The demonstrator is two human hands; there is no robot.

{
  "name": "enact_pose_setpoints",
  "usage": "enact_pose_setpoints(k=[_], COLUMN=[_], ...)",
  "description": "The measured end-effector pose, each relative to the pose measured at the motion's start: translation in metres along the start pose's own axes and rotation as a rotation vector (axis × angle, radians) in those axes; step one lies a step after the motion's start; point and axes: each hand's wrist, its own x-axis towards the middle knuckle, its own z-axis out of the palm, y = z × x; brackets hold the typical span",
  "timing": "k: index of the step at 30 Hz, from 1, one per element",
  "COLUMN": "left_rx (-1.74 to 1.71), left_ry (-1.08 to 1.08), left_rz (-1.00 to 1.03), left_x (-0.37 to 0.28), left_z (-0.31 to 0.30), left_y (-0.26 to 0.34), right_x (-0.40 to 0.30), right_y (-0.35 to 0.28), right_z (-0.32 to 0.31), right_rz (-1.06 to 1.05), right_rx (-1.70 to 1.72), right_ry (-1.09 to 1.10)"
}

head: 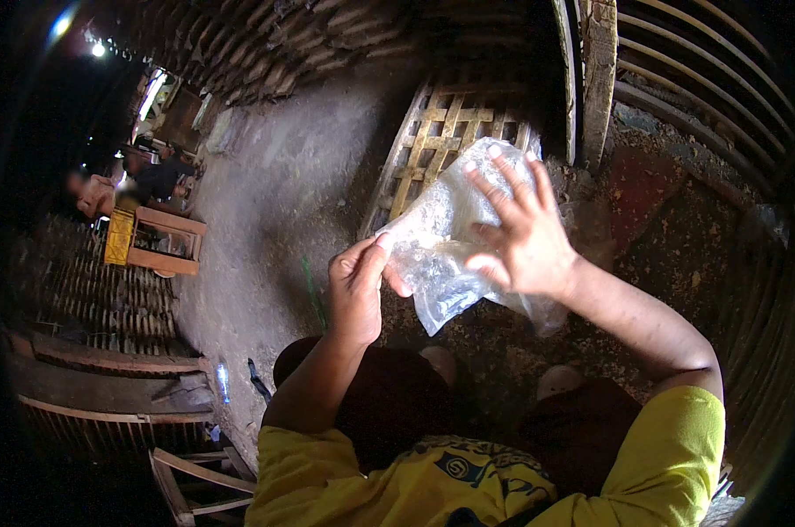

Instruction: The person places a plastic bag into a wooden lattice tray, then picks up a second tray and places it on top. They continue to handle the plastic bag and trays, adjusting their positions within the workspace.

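Note:
A crumpled clear plastic bag (437, 217) hangs in front of me, above the floor. My left hand (364, 277) pinches its left edge between thumb and fingers. My right hand (519, 230) lies spread against the bag's right part, fingers apart and pointing up. The bag's lower corner hangs free between my hands. Behind the bag, part of a slatted wooden frame (414, 155) is hidden.
A wooden post (596, 85) rises at upper right beside curved slats. Stacked ridged pieces (285, 39) line the top. Two people are at far left near a yellow crate (118, 236) and wooden box frame (196, 249). A plastic bottle (223, 382) is at lower left.

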Motion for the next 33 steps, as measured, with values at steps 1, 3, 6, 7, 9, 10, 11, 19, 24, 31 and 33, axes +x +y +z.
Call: enact_pose_setpoints(k=[1,3,6,7,9,10,11,19,24,31,33], left_rx=[-0.015,-0.048,0.008,-0.119,-0.369,-0.358,-0.47,-0.773,-0.726,-0.545,-0.228], left_ry=[-0.015,-0.045,-0.01,-0.064,-0.165,-0.216,-0.253,-0.734,-0.855,-0.947,-0.929], left_rz=[-0.014,-0.046,0.045,-0.006,-0.108,-0.134,-0.151,-0.092,0.123,0.128,0.041], left_x=[0.0,0.0,0.003,0.004,0.006,0.008,0.007,0.022,0.038,0.04,0.051], left_z=[-0.003,-0.012,-0.011,-0.008,-0.006,-0.019,-0.027,-0.042,-0.049,-0.085,-0.099], left_y=[0.001,0.0,-0.008,-0.005,0.008,0.004,0.006,0.003,-0.002,0.017,0.028], right_x=[0.002,0.008,0.022,0.026,0.032,0.034,0.035,0.011,0.032,0.044,0.045], right_y=[0.007,0.014,0.023,0.029,0.043,0.053,0.062,0.117,0.127,0.104,0.097], right_z=[-0.004,-0.014,-0.018,-0.017,-0.012,-0.007,-0.002,0.026,0.03,0.004,-0.009], right_rz=[0.008,-0.015,0.009,0.035,0.202,0.326,0.447,0.646,0.475,0.447,0.432], right_rx=[-0.033,-0.048,0.042,0.064,0.125,0.215,0.308,1.024,1.282,1.586,1.636], right_ry=[0.096,0.154,0.178,0.167,0.106,0.086,0.066,-0.321,-0.321,-0.279,-0.259])
